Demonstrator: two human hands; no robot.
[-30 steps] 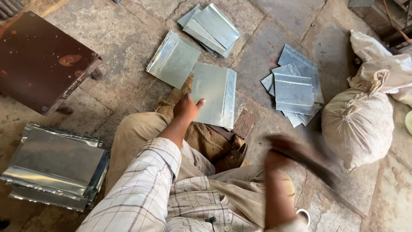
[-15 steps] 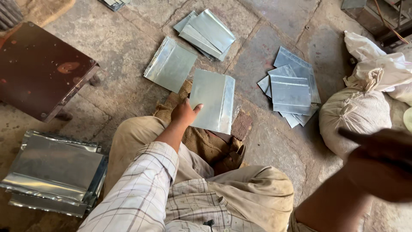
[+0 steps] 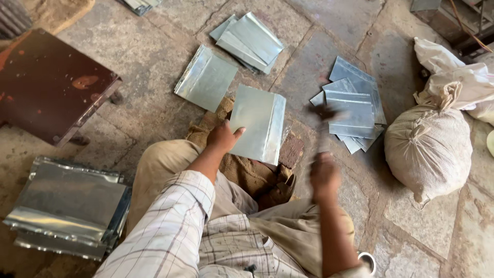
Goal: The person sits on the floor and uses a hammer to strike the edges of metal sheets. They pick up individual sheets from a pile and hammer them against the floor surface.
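A shiny metal sheet with a folded right edge lies on a burlap pad in front of my knees. My left hand presses on the sheet's near left corner. Just right of the sheet, my right hand is shut on the handle of a hammer, which is blurred and points away from me, its head above the floor beside the sheet's folded edge.
More metal sheets lie around: one to the far left, a pile beyond, a pile to the right, a stack at my left. A dark metal stool stands at left, tied sacks at right.
My right hand swung the hammer from far out at the right in to the sheet's right edge. The left hand stayed on the sheet.
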